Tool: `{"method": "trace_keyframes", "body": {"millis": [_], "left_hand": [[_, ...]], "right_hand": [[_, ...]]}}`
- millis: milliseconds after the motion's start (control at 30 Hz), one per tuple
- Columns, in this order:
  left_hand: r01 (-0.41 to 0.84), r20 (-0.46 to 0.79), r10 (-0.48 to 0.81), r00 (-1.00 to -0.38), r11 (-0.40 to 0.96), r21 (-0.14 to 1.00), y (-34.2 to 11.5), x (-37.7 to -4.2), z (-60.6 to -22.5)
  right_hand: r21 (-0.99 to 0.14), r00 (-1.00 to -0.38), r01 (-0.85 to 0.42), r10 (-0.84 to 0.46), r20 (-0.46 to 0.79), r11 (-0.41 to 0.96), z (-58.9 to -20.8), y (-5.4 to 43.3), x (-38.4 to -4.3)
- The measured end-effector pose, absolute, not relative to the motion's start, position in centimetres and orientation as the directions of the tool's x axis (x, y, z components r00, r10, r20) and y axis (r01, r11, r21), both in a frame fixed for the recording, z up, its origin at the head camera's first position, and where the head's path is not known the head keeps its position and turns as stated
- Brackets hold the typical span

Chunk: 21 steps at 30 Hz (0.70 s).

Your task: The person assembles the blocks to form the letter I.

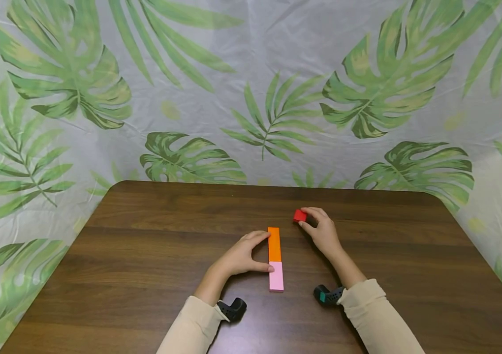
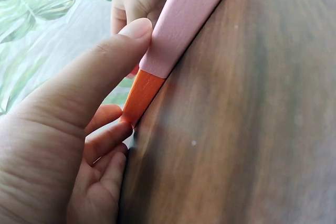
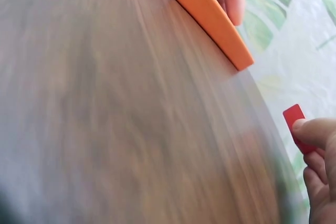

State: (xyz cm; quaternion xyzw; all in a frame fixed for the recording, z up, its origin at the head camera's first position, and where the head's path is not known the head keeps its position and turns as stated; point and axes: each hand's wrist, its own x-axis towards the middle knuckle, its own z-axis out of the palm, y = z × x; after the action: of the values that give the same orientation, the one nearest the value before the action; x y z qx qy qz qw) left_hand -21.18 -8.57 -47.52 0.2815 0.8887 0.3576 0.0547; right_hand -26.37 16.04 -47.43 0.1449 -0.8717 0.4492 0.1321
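Note:
An orange block (image 1: 274, 244) and a pink block (image 1: 276, 276) lie end to end in a line on the table, the orange one farther away. My left hand (image 1: 245, 254) rests against their left side, its thumb touching the pink block and its fingertips the orange one. In the left wrist view the thumb (image 2: 137, 29) lies at the pink block (image 2: 186, 19), near the seam. Beyond the far end of the line and to its right, a small red block (image 1: 299, 216) is pinched between thumb and fingers of my right hand (image 1: 323, 232). The right wrist view shows that red block (image 3: 297, 124) too.
The blocks are on a brown wood-grain table (image 1: 167, 221) with rounded far corners. Behind it hangs a pale cloth (image 1: 277, 49) printed with green leaves. Black wrist bands (image 1: 233, 309) with cameras sit at both cuffs.

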Motion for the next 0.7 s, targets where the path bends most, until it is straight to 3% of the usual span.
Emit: {"method": "trace_keyframes", "body": {"millis": [700], "left_hand": [[0.454,0.092,0.541,-0.836,0.586,0.671,-8.5,-21.2,-47.3]], "right_hand": [[-0.746,-0.918,-0.396,-0.21,0.337,0.536,-48.4,13.1,-27.2]]}}
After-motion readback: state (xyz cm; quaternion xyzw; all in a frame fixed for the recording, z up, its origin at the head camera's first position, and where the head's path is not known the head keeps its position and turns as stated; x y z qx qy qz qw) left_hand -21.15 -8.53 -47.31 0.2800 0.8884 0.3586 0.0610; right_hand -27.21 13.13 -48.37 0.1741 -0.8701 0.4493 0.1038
